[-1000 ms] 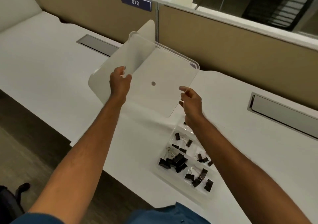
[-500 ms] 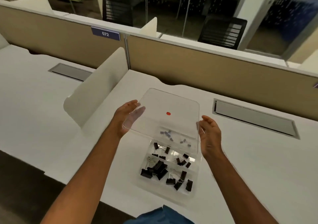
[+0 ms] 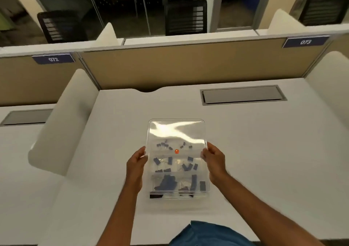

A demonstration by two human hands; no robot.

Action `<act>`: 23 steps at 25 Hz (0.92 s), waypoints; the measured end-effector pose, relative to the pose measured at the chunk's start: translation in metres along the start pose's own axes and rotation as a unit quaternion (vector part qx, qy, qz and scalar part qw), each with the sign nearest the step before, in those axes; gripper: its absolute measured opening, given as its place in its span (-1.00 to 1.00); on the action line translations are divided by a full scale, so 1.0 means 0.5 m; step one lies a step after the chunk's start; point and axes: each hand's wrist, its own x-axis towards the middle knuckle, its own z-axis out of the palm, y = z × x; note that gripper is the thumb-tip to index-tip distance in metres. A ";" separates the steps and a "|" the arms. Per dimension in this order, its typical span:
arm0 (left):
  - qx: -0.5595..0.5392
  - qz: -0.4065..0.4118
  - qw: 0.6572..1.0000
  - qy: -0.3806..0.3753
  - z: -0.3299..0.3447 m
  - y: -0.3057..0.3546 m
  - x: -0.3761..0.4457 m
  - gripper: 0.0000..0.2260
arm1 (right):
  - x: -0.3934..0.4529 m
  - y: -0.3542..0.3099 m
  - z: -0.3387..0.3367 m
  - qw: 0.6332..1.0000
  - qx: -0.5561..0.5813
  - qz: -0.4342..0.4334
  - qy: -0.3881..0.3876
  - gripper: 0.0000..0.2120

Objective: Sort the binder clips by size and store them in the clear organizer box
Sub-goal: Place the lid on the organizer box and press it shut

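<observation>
A clear lid (image 3: 176, 132) with a small red dot lies flat over the clear organizer box (image 3: 179, 195) on the white desk. My left hand (image 3: 135, 165) grips the lid's left edge and my right hand (image 3: 214, 159) grips its right edge. Through the lid I see black binder clips (image 3: 166, 182) in separate compartments: small ones at the far end, mid-sized ones in the middle, large ones nearest me. The lid's front edge sits just short of the box's near wall.
A white desk divider (image 3: 62, 124) stands to the left of the box. A grey cable hatch (image 3: 243, 94) is set in the desk at the back right, in front of a tan partition (image 3: 188, 64). Another divider (image 3: 328, 75) rises at the far right.
Both hands brought the lid down from a raised, tilted hold to lie over the box. The camera view swung right and now looks straight down at the box.
</observation>
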 end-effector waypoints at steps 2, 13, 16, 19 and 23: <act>0.017 -0.018 0.999 0.022 0.002 -0.032 0.005 -0.64 | -0.002 0.019 0.004 0.999 -0.032 -0.028 0.019 -0.79; 0.157 -0.017 0.983 0.088 0.017 -0.112 0.010 -0.69 | 0.044 0.119 0.009 0.968 -0.241 -0.032 0.061 -0.62; 0.204 0.015 0.973 0.106 0.029 -0.127 -0.004 -0.71 | 0.043 0.120 0.009 0.970 -0.235 -0.043 0.041 -0.61; 0.247 0.045 0.960 0.121 0.038 -0.139 -0.020 -0.68 | 0.041 0.136 0.001 0.962 -0.257 -0.090 0.021 -0.60; 0.290 0.041 0.946 0.138 0.040 -0.139 -0.015 -0.74 | 0.045 0.154 -0.001 0.951 -0.280 -0.127 0.012 -0.61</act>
